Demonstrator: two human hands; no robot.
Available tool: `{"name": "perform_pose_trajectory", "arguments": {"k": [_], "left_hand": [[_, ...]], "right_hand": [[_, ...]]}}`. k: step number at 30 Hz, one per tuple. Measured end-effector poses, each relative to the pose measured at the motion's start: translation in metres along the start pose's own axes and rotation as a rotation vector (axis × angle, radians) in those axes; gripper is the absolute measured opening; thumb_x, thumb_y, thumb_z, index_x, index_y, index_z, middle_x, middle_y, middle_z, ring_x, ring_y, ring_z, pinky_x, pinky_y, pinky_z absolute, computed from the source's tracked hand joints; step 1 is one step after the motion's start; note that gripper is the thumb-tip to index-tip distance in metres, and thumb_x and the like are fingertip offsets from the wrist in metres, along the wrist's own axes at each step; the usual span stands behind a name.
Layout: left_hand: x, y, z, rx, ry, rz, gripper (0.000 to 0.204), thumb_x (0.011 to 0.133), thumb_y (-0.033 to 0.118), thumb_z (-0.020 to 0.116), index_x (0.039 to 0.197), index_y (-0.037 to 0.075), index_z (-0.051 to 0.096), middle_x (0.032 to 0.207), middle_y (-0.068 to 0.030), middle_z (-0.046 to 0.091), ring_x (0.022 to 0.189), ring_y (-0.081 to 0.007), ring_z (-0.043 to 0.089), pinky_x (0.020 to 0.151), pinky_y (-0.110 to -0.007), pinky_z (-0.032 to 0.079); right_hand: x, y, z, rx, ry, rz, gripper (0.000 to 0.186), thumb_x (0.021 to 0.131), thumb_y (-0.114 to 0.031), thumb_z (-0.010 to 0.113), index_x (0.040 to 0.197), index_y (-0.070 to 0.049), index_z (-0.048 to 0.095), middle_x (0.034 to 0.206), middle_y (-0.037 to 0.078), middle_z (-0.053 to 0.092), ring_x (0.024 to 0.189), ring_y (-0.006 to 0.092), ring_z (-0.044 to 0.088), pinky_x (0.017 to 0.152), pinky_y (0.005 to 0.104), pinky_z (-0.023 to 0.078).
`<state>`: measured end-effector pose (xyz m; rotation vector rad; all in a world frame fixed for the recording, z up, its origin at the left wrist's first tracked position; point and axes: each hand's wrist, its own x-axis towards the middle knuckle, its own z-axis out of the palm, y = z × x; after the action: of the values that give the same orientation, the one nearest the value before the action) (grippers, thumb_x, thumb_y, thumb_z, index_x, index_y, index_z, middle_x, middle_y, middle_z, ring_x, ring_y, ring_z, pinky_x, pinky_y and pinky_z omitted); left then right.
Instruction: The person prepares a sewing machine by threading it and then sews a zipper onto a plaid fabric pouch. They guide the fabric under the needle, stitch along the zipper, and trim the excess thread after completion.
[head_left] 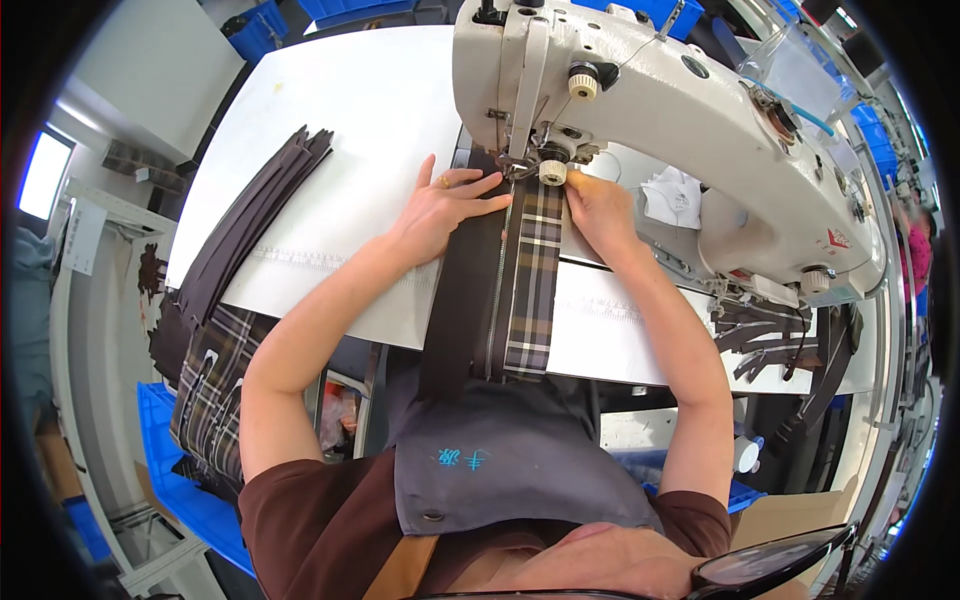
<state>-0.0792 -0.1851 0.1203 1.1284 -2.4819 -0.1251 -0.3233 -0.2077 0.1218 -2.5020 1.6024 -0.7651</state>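
I've got the zippered strip (482, 300) under the sewing machine (650, 90) head, running between both hands. Left hand (438, 212): spread, resting on the plain dark cloth. Right hand (600, 212): curled at the plaid edge (540, 280); can't tell if gripping. Blue bin (205, 522) lower left, plaid pieces (212, 385) draped beside it.

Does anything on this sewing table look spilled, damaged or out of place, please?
Nothing looks spilled or damaged. The short dark strips at right look untidy, lying splayed at different angles, while the long brown strips at left lie nearly parallel.
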Motion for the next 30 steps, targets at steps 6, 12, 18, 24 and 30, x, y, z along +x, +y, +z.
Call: {"name": "perform_pose_trajectory", "arguments": {"k": [6, 12, 18, 24, 30], "left_hand": [[0.0, -0.002, 0.003, -0.003, 0.024, 0.018, 0.042, 0.075, 0.026, 0.068, 0.116, 0.024, 0.063, 0.127, -0.0059, 0.055, 0.118, -0.0263, 0.048, 0.105, -0.06, 0.014], [-0.001, -0.004, 0.004, 0.036, 0.014, 0.048, 0.046, 0.074, 0.018, 0.067, 0.119, 0.025, 0.061, 0.129, -0.0039, 0.054, 0.117, -0.0263, 0.048, 0.104, -0.061, 0.015], [-0.004, -0.002, 0.004, 0.097, -0.02, 0.061, 0.057, 0.072, 0.001, 0.058, 0.122, 0.028, 0.058, 0.131, -0.0013, 0.052, 0.119, -0.0254, 0.047, 0.104, -0.062, 0.014], [-0.003, 0.003, -0.001, 0.012, -0.034, 0.024, 0.068, 0.064, -0.01, 0.051, 0.121, 0.026, 0.059, 0.13, -0.0016, 0.053, 0.118, -0.0251, 0.047, 0.103, -0.064, 0.015], [-0.002, 0.002, -0.002, -0.035, -0.041, 0.008, 0.069, 0.062, -0.012, 0.052, 0.12, 0.025, 0.06, 0.13, -0.0022, 0.053, 0.116, -0.025, 0.047, 0.103, -0.063, 0.015]], "right_hand": [[-0.002, 0.006, -0.006, -0.013, 0.046, 0.025, 0.019, 0.086, -0.018, 0.051, 0.096, -0.015, 0.067, 0.073, 0.01, 0.065, 0.068, 0.0291, 0.064, 0.061, 0.0394, 0.049], [-0.011, 0.003, -0.028, -0.319, 0.069, -0.141, 0.015, 0.077, -0.01, 0.058, 0.09, -0.006, 0.064, 0.099, 0.004, 0.061, 0.092, 0.024, 0.056, 0.077, 0.0364, 0.044], [-0.019, -0.031, -0.005, -0.013, 0.075, -0.325, 0.021, 0.076, -0.01, 0.064, 0.097, -0.007, 0.063, 0.101, 0.002, 0.062, 0.089, 0.0218, 0.055, 0.076, 0.0352, 0.043], [-0.02, -0.033, 0.009, -0.062, 0.025, -0.333, 0.03, 0.077, -0.015, 0.067, 0.106, -0.008, 0.062, 0.111, -0.001, 0.062, 0.09, 0.022, 0.055, 0.078, 0.0356, 0.042], [-0.018, -0.033, 0.01, -0.046, 0.013, -0.314, 0.03, 0.078, -0.015, 0.065, 0.107, -0.008, 0.061, 0.11, -0.001, 0.062, 0.085, 0.0224, 0.056, 0.078, 0.0364, 0.041]]}}
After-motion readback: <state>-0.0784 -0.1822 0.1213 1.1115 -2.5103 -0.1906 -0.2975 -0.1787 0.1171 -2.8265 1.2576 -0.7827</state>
